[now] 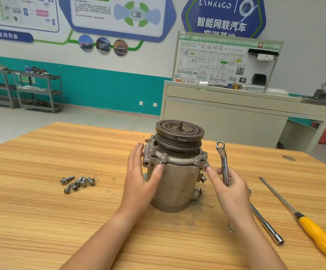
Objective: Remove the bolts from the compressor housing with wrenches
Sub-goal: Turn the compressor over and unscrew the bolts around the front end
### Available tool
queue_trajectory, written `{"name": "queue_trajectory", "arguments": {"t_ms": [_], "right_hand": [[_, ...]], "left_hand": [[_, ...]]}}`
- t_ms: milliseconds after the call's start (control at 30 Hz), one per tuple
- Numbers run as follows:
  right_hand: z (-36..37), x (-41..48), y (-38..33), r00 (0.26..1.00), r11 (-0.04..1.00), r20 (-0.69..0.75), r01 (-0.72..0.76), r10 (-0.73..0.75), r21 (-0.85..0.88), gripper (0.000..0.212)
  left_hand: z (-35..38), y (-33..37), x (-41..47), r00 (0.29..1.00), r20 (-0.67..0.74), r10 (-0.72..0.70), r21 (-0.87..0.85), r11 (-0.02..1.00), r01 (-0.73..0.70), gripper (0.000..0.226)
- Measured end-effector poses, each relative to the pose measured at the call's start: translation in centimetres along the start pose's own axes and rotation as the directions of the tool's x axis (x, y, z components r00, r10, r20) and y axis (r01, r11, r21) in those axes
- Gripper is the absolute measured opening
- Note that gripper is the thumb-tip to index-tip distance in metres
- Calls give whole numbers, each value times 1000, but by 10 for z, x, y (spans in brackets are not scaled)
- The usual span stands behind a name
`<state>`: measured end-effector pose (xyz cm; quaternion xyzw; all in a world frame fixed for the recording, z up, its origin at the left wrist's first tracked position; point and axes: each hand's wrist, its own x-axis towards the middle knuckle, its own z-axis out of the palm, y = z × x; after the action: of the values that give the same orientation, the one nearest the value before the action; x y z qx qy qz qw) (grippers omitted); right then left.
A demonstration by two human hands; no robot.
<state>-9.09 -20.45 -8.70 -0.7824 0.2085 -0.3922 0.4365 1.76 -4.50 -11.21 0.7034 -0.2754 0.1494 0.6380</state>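
The grey metal compressor (174,184) stands upright on the wooden table (41,221), its dark grooved pulley on top. Several bolts sit in its upper flange (177,159). My left hand (140,176) lies flat against the housing's left side, thumb on the front, fingers apart. My right hand (229,190) is closed on a chrome ring wrench (223,158), whose ring end points up, clear of the bolts; the index finger touches the housing's right lug. Several loose bolts (78,183) lie in a cluster to the left.
To the right on the table lie a long socket extension bar (266,224) and a yellow-handled screwdriver (314,228). Beyond the table stand a beige training bench with a wiring board (226,61) and grey shelf carts (37,90) at the far left.
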Motion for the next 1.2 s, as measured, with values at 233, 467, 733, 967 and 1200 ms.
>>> {"name": "queue_trajectory", "arguments": {"t_ms": [233,467,733,967,1200], "right_hand": [[-12,-3,-5,996,996,72,-65,61,65,24],[-44,0,-26,940,610,224,337,-256,-717,39],[-50,10,-57,892,140,390,427,-230,-894,45],[-43,6,-79,857,-79,510,505,-71,-860,69],[-58,27,-85,826,-44,563,562,-28,-826,61]], "left_hand": [[0,-5,2,992,62,-111,-83,990,116,68],[4,-9,2,989,101,-112,-119,985,124,71],[4,-12,0,990,118,-81,-136,986,97,71],[11,-13,-5,975,171,-139,-224,959,176,78],[11,-18,-7,972,192,-138,-154,974,169,106]]}}
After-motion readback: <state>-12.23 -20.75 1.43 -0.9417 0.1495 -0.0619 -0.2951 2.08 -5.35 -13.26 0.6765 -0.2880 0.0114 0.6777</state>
